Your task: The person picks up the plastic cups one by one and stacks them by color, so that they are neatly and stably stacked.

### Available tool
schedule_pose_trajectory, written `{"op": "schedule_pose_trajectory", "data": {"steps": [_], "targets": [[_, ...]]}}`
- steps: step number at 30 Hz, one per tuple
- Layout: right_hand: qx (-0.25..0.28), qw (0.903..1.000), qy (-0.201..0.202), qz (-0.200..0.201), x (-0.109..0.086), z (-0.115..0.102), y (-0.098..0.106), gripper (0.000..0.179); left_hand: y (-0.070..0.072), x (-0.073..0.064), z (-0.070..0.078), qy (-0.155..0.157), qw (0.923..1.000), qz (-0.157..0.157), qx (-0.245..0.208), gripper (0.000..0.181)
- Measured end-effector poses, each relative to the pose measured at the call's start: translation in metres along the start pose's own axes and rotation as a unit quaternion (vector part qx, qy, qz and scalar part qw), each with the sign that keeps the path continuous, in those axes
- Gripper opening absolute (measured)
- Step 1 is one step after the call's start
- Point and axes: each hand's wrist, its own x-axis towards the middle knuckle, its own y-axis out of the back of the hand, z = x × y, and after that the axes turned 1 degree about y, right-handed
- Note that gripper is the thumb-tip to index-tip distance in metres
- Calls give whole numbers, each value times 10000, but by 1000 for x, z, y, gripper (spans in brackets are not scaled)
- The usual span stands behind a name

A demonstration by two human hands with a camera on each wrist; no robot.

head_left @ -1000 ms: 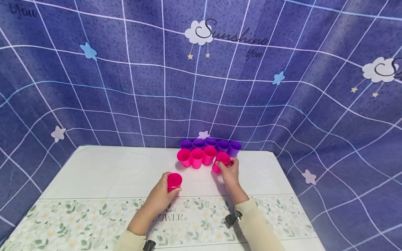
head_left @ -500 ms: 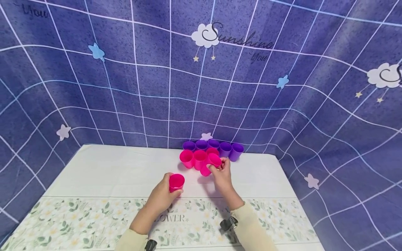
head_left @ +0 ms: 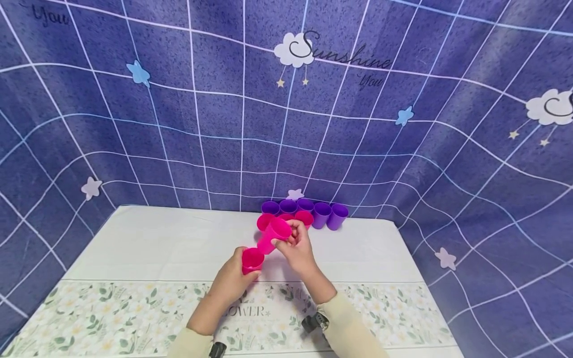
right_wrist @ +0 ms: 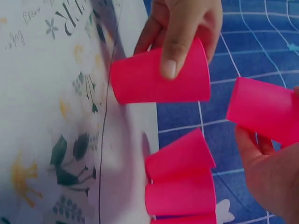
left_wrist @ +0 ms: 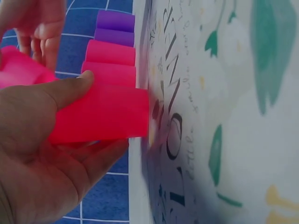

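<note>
My left hand (head_left: 233,278) grips a pink cup (left_wrist: 105,114) around its side, mouth up, low over the table in front of the rows. My right hand (head_left: 299,249) holds a second pink cup (head_left: 274,236) by its side, thumb in front. That cup leans, its base toward the left-hand cup's rim and overlapping it in the head view. In the right wrist view the tilted cup (right_wrist: 266,109) shows apart from the left-hand cup (right_wrist: 159,77). Behind the hands, 3 more pink cups (head_left: 305,218) stand upright, partly hidden by the raised cup.
A row of several purple cups (head_left: 337,217) stands along the back edge, against the blue gridded cloth (head_left: 215,119). White cloth covers the table (head_left: 170,243), with a floral band (head_left: 130,313) across its front. Dark wrist cameras (head_left: 315,322) hang at the sleeves.
My right hand has lifted the rightmost pink cup from the front row and carried it left, tilting it, to the cup in my left hand. The left hand stays nearly still.
</note>
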Motion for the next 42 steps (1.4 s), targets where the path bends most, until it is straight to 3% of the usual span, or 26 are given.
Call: {"op": "schedule_pose_trajectory", "data": {"steps": [11,15,18,22,25,30,42], "targets": [[-275,9974,-422,-517,-11,7,-16,59,-2,-1,0,-29,10000,20,47,67],[-793,9934,-452,-695,-14,9,-19,60,-4,-2,-2,-12,10000,40,82,67],[-1278,9871,-380,-881,-18,-4,-22,58,-5,-1,-5,51,10000,50,63,69],[-1458,9838,-250,-1014,-20,5,-22,54,-6,-1,-6,118,9999,70,-10,70],[-1484,9832,-127,-1059,-19,30,-19,53,-6,-1,-6,132,9999,80,-42,69],[-1696,9775,-194,-1239,-22,37,-19,54,-5,-2,-7,119,9998,129,-65,66],[-1543,9710,-576,-1733,-27,-1,-23,53,-4,0,-5,34,9998,194,-47,63]]}}
